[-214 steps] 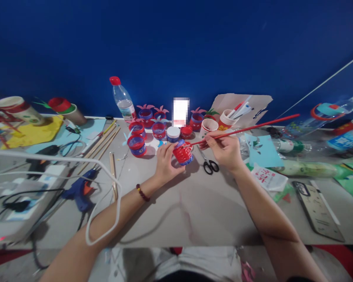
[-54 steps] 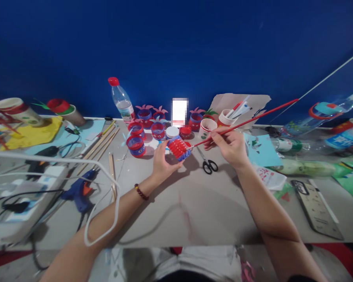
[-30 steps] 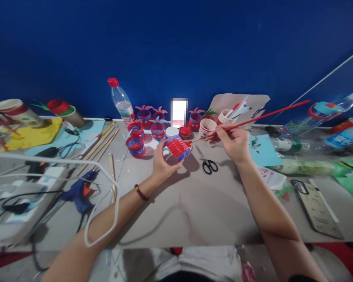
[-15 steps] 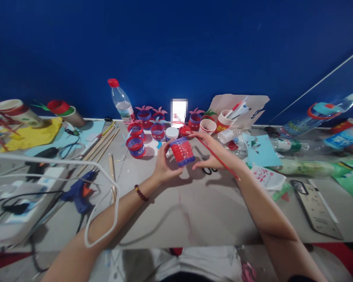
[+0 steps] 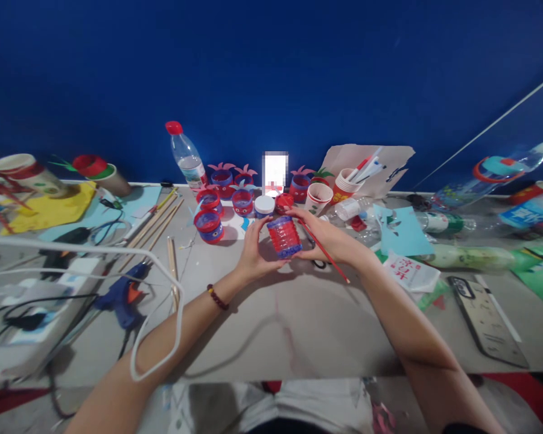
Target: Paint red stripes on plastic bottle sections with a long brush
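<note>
A plastic cup [image 5: 285, 237], painted red in the middle with purple bands at top and bottom, is held tilted above the table. My left hand [image 5: 252, 256] grips it from the left, thumb beneath and fingers near the top. From the other side my right hand [image 5: 330, 236] steadies the cup with its fingertips. That hand also keeps hold of a thin red paintbrush [image 5: 322, 250], which slants down toward the right. Behind the cup stand a white-lidded jar [image 5: 265, 206] and a small red paint pot [image 5: 283, 203]. Scissors [image 5: 319, 264] lie partly hidden under my right hand.
Several painted cups [image 5: 209, 226] stand behind to the left, near a red-capped bottle [image 5: 187, 158]. At left are a blue glue gun [image 5: 124, 295], wooden sticks [image 5: 151, 226] and a power strip [image 5: 67, 301] with a looping white cable. Plastic bottles [image 5: 438, 223] and a phone [image 5: 486, 322] occupy the right.
My right hand has moved left and closed in on the cup, touching it now. The paintbrush has swung lower, away from the cup's top. The cup has shifted slightly right.
</note>
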A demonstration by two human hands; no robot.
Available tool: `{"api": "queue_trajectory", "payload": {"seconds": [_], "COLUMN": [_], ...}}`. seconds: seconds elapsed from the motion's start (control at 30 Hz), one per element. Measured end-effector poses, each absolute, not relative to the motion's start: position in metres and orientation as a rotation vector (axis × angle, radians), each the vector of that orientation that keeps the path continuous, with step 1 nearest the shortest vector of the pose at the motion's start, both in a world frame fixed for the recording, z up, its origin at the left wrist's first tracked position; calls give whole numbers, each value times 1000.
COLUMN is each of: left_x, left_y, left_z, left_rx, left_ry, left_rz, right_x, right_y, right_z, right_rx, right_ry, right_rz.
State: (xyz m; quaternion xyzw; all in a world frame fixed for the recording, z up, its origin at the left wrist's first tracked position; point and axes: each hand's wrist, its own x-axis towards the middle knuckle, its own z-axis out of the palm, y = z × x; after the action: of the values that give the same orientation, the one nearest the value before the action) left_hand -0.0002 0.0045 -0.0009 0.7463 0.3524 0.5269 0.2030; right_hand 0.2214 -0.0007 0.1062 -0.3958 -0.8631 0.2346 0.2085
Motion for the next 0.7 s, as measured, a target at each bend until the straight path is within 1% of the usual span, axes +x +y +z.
{"api": "queue_trajectory", "payload": {"seconds": [0.17, 0.27, 0.4, 0.53, 0.7], "left_x": [-1, -2, -2, -3, -3], "left_y": [6, 7, 6, 4, 3], "left_z": [-2, -5, -5, -1, 1], "left_rx": [2136, 2125, 2139, 2183, 2196], "left_ry": [1015, 1060, 1148, 1209, 1238], "left_rz": [1444, 1444, 1458, 1475, 1487], "right_x": [221, 221, 224, 225, 221], "right_y": [1, 2, 5, 4, -2], "right_z": [102, 107, 110, 112, 119], "right_rx": [-1126, -1055, -946, -882, -903], "right_ry": [-2409, -2321, -1983, -1642, -1464], "right_rz": [643, 661, 674, 757, 778]}}
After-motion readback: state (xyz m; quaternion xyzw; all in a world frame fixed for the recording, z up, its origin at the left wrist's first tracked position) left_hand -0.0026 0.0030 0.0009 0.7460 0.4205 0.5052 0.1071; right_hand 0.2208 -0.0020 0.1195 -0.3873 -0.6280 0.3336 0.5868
